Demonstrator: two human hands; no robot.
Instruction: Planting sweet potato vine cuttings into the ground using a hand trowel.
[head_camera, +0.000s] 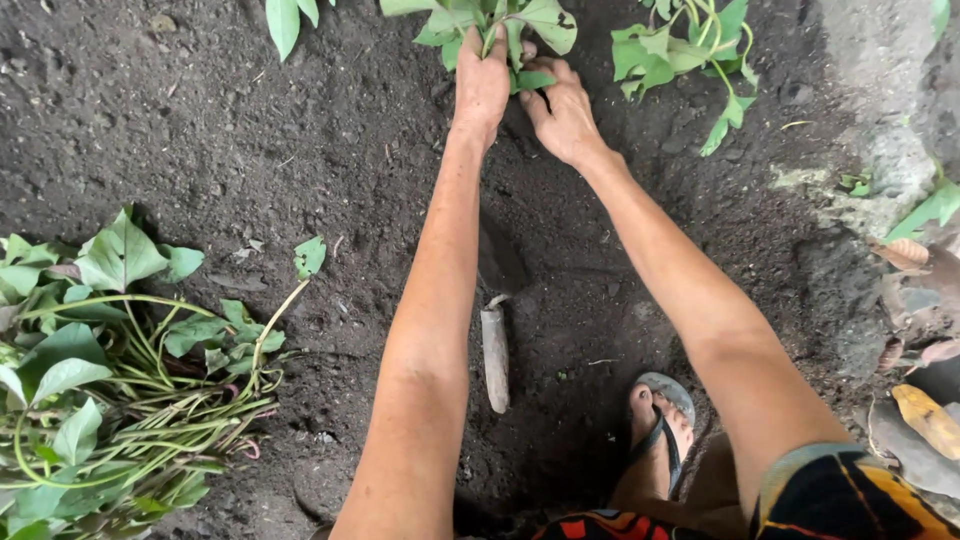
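- Vine cutting (500, 25), a leafy green stem with broad heart-shaped leaves, stands at the top middle of the view, its base in dark loose soil (300, 130).
- Left hand (482, 80) reaches forward with the arm stretched out; its fingers are curled around the stem of the cutting, just below the leaves, grasping it.
- Right hand (562, 115) lies just beside the left, palm down on the soil at the base of the cutting; its fingers are bent and press against the stem and the earth around it, with one leaf touching the fingertips. Whether it actually grips the stem cannot be told.
- Second planted cutting (680, 55) stands to the right of the hands, near but apart from them, its leaves drooping toward the ground.
- Hand trowel (495, 330) lies on the soil between the two forearms, its pale worn handle toward the person and its dark blade partly hidden by the left arm.
- Bundle of vine cuttings (110, 390) lies at the lower left, well apart from the hands, with long pale green stems and many leaves heaped together.
- Foot in a flip-flop sandal (660, 430) rests on the soil at the bottom, below the right forearm.
- Dry brown and yellow leaves (925, 415) lie along the right edge, beside a grey stony strip.
- No packages, labels or signs show.
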